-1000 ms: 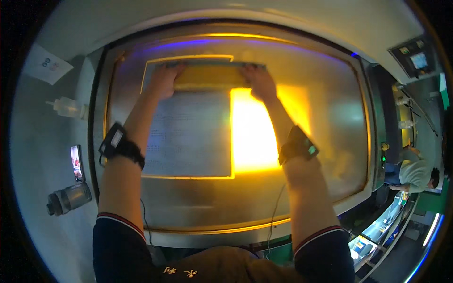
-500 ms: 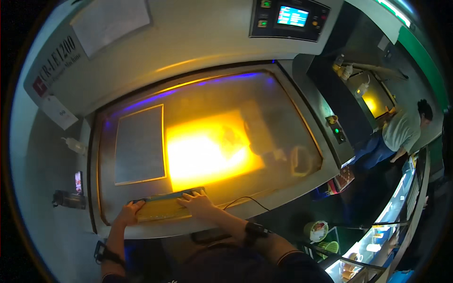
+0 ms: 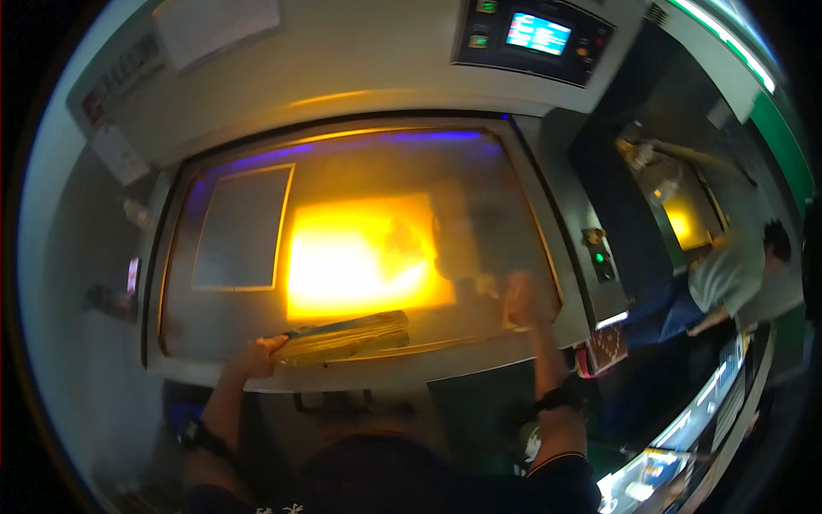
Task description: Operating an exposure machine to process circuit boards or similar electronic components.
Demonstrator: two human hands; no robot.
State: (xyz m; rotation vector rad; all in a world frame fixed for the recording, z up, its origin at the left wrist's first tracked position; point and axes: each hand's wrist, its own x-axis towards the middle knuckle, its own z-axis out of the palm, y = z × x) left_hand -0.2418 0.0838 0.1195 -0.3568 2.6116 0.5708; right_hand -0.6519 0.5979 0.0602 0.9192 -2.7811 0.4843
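Note:
A long, flat yellowish bar [image 3: 351, 343] with a dark blue far edge lies slanted along the front of the lit machine bed [image 3: 479, 343], its right end farther from me. My left hand [image 3: 255, 358] is closed around its left end. Over at the right side of the bed, my right hand [image 3: 519, 300] is stretched out, away from the bar. Motion smears its fingers, and I cannot make out whether it holds anything. Left of the bright yellow glow [image 3: 360, 257] is a thin rectangular outline [image 3: 244, 231] on the bed.
A control panel [image 3: 535, 38] with a lit screen is on the machine above the bed. A switch box [image 3: 599, 254] with a green light sits at the right. Beyond it, another person [image 3: 728, 274] stands near a second lit table. A phone [image 3: 133, 276] lies on the left.
My right hand has left the bar and reached right across the bed. The bar has turned, its right end swinging away from me; my left hand stays at its left end.

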